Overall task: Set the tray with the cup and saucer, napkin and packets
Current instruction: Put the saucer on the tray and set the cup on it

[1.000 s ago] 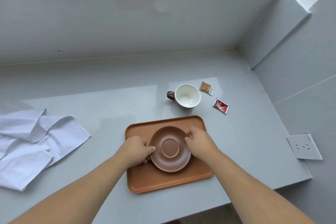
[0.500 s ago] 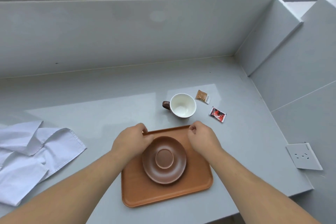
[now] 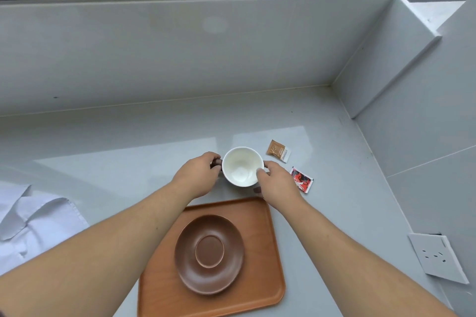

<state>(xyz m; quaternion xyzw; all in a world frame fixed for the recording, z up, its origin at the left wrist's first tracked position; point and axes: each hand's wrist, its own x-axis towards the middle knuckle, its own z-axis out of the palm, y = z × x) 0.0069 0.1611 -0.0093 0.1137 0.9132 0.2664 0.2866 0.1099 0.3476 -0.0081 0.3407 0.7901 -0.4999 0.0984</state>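
Note:
An orange-brown tray [image 3: 268, 280] lies near the counter's front edge with a brown saucer [image 3: 209, 253] on it. Just beyond the tray stands a cup [image 3: 242, 166], white inside with a brown handle on its left. My left hand [image 3: 198, 175] covers the handle and my right hand [image 3: 277, 183] touches the cup's right rim. A brown packet [image 3: 278, 150] and a red packet [image 3: 301, 179] lie right of the cup. A white cloth napkin [image 3: 33, 224] lies crumpled at the far left.
Grey walls close the counter at the back and right. A white wall socket [image 3: 438, 257] sits on the right wall near the counter's front corner. A dark window frame runs above the back wall.
Both hands left the saucer and tray and moved forward onto the cup. The saucer stays on the tray. My view has tilted up and closer.

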